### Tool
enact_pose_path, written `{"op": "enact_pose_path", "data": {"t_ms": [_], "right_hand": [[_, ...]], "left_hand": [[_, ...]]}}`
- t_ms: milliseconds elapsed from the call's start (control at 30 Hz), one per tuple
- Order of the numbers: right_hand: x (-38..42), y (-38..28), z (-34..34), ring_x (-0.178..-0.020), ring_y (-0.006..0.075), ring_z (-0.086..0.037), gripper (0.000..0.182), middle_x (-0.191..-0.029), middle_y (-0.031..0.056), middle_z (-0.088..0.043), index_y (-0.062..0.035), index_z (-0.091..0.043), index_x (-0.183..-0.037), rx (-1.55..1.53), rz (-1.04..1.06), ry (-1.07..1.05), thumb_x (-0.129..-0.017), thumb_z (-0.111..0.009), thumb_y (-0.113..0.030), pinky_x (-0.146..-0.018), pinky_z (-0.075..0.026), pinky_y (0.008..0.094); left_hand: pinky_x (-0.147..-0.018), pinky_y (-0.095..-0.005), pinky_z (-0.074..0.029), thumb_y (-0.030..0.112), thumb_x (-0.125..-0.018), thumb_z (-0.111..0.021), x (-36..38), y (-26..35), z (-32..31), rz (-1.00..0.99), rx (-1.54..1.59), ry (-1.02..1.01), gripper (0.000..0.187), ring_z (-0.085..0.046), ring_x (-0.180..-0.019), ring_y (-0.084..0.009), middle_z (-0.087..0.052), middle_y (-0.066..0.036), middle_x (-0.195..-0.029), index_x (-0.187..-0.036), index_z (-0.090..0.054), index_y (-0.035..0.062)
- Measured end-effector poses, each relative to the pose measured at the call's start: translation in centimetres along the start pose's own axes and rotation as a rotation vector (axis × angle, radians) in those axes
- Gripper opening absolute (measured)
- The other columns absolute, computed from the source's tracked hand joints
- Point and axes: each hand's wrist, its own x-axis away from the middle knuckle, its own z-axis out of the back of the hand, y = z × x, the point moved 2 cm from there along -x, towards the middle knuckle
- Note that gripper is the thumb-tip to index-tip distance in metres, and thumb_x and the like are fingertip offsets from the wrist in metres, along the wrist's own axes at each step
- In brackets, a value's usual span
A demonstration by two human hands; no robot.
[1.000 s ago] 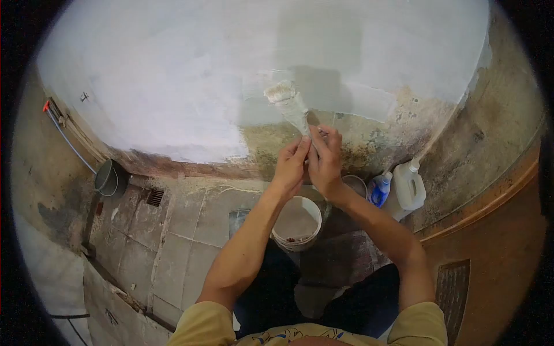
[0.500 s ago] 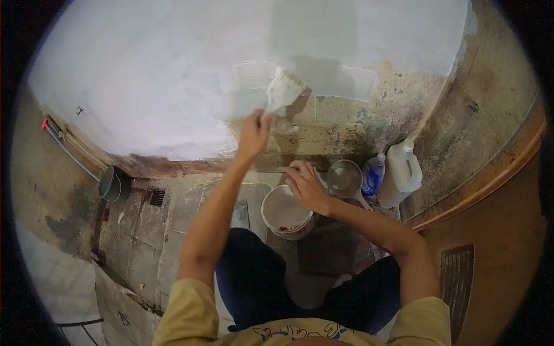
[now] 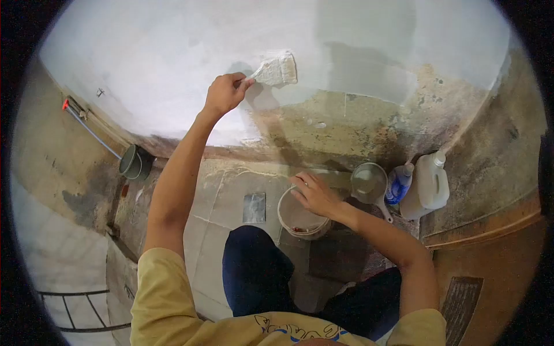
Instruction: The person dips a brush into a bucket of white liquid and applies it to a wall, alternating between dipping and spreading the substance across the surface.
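My left hand (image 3: pixel 226 94) is closed round the handle of a wide flat paintbrush (image 3: pixel 278 69), whose head is thickly coated in white. The brush head overlaps the wall (image 3: pixel 173 69), just above the border between the white coat and a bare, stained patch (image 3: pixel 340 118). Lower down, my right hand (image 3: pixel 314 195) grips the far rim of a pale bucket (image 3: pixel 306 229), its fingers curled over the edge. Inside the bucket is a whitish surface, partly covered by that hand.
Right of the bucket stand a dipper (image 3: pixel 369 181) with a handle, a blue-labelled bottle (image 3: pixel 398 184) and a whitish jug (image 3: pixel 426 187). A grey plate (image 3: pixel 254 207) lies on the tiled floor. At the left wall are a dark pail (image 3: pixel 135 162) and a blue stick (image 3: pixel 95 135).
My left hand has moved left and up along the wall, and the brush has turned from pointing upward to pointing right. My right hand stays at the bucket rim. The view has shifted left.
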Motion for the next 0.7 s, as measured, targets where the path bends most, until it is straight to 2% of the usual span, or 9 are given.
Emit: {"op": "enact_pose_path", "data": {"t_ms": [167,233,267,367,533,600,633,700], "right_hand": [[-1.9,0.4,-2.0,-0.104,0.0354,-0.055,0.035,-0.114,0.0176,-0.055,-0.0016,-0.054,-0.121,-0.065,0.079,0.054,-0.092,-0.059,-0.021,-0.092,-0.045,0.0437],[-2.6,-0.2,-2.6,-0.103,0.0361,-0.056,0.035,-0.113,0.0174,-0.057,-0.0029,-0.055,-0.121,-0.072,0.119,0.087,-0.090,-0.061,-0.019,-0.092,-0.045,0.0433],[-3.1,-0.5,-3.2,-0.103,0.0361,-0.057,0.035,-0.113,0.0177,-0.057,-0.0028,-0.055,-0.120,-0.094,0.131,0.074,-0.090,-0.061,-0.020,-0.092,-0.045,0.0438],[-4.1,-1.6,-5.1,-0.104,0.0358,-0.057,0.035,-0.112,0.0186,-0.058,-0.0028,-0.056,-0.119,-0.116,0.153,0.035,-0.090,-0.060,-0.021,-0.094,-0.044,0.0450],[-6.2,-4.0,-5.5,-0.108,0.0344,-0.055,0.036,-0.113,0.0188,-0.057,-0.0011,-0.055,-0.119,-0.085,0.210,-0.042,-0.090,-0.057,-0.022,-0.094,-0.044,0.0441],[-6.5,-5.0,-5.1,-0.113,0.0342,-0.053,0.037,-0.121,0.0209,-0.056,-0.0010,-0.055,-0.121,-0.397,0.302,0.134,-0.090,-0.054,-0.021,-0.096,-0.042,0.0451],[-6.3,-5.9,-4.3,-0.113,0.0342,-0.053,0.037,-0.121,0.0209,-0.056,-0.0010,-0.055,-0.121,-0.401,0.301,0.126,-0.090,-0.054,-0.021,-0.096,-0.042,0.0451],[-5.8,-7.3,-2.3,-0.120,0.0337,-0.050,0.039,-0.128,0.0215,-0.054,-0.0009,-0.056,-0.121,-0.941,0.004,-0.031,-0.087,-0.053,-0.020,-0.097,-0.041,0.0478]], "left_hand": [[-0.063,-0.0461,-0.051,0.041,-0.089,-0.062,1.5,2.9,0.0,0.105,-0.192,0.066,0.035,-0.066,-0.070,-0.0374,-0.067,-0.018,-0.072,-0.087,-0.073,0.0071],[-0.065,-0.0477,-0.053,0.038,-0.089,-0.063,2.8,4.9,-0.3,0.272,-0.304,0.165,0.035,-0.067,-0.072,-0.0404,-0.067,-0.021,-0.073,-0.084,-0.072,0.0051],[-0.067,-0.0481,-0.054,0.036,-0.088,-0.063,3.3,6.2,-0.3,0.350,-0.321,0.152,0.034,-0.067,-0.076,-0.0426,-0.068,-0.023,-0.074,-0.084,-0.072,0.0034],[-0.068,-0.0488,-0.054,0.027,-0.086,-0.063,3.6,9.7,-1.4,0.495,-0.389,0.188,0.025,-0.068,-0.080,-0.0415,-0.069,-0.022,-0.082,-0.085,-0.071,0.0034],[-0.068,-0.0459,-0.055,0.016,-0.082,-0.064,2.9,13.8,-2.1,0.535,-0.424,0.168,0.014,-0.069,-0.082,-0.0382,-0.070,-0.020,-0.085,-0.084,-0.071,0.0046],[-0.067,-0.0424,-0.056,0.011,-0.080,-0.064,2.6,14.8,-2.6,0.558,-0.466,0.156,0.009,-0.070,-0.084,-0.0350,-0.071,-0.018,-0.086,-0.080,-0.069,0.0036],[-0.067,-0.0424,-0.056,0.011,-0.080,-0.064,2.7,15.0,-2.8,0.566,-0.465,0.153,0.009,-0.070,-0.084,-0.0350,-0.071,-0.018,-0.086,-0.080,-0.069,0.0036],[-0.069,-0.0436,-0.056,0.008,-0.080,-0.063,2.7,15.4,-3.3,0.541,-0.406,0.113,0.009,-0.070,-0.085,-0.0371,-0.070,-0.020,-0.089,-0.082,-0.068,0.0013]]}}
